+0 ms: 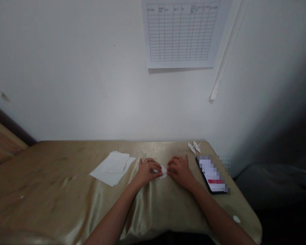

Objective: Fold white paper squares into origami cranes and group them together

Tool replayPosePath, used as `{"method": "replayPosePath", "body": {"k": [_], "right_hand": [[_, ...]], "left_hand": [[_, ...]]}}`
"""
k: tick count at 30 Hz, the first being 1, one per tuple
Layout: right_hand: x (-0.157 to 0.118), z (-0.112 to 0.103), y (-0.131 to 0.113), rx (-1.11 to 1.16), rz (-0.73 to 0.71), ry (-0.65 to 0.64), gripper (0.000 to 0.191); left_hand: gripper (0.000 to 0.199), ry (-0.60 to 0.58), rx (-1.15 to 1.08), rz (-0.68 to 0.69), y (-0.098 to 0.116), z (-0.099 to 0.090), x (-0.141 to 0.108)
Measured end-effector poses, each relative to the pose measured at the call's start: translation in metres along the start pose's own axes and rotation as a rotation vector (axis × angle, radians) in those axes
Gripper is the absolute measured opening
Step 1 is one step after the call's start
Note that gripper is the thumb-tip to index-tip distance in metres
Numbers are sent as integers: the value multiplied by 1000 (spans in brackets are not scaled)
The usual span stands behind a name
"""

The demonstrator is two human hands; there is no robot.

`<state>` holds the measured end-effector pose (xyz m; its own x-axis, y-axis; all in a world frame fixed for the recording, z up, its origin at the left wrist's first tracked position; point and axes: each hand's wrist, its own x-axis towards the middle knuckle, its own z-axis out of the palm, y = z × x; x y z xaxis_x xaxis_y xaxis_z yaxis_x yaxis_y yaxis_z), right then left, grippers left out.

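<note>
A small folded white paper (164, 172) lies between my two hands over the cloth-covered table. My left hand (148, 171) pinches its left side with thumb and fingers. On the other side, my right hand (179, 171) has its fingertips closed on the paper's right edge. Parts of the paper are hidden under the fingers, so its full folded shape cannot be made out. To the left of my left hand rests a stack of white paper sheets (114, 166). Two small folded paper cranes (194, 147) sit beyond my right hand, near the table's back right corner.
A phone (211, 175) with a lit screen lies right of my right hand. Nearer the right edge is a small white piece (236, 218). The table's tan satin cloth (61, 190) is wrinkled. Behind stands a white wall with a printed chart (180, 34).
</note>
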<state>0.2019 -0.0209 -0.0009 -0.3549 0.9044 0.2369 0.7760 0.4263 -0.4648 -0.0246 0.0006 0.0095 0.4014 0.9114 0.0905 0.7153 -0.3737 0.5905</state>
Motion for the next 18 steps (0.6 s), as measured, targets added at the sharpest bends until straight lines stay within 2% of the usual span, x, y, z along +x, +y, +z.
{"method": "replayPosePath", "body": {"k": [8,18], "right_hand": [[3,3,-3,93,155,-13,9],[5,4,-8,93,229,0,9]], "left_hand": [[13,-10,-19,-81,2,2,0],[1,45,-24,-103,8,6,1]]}}
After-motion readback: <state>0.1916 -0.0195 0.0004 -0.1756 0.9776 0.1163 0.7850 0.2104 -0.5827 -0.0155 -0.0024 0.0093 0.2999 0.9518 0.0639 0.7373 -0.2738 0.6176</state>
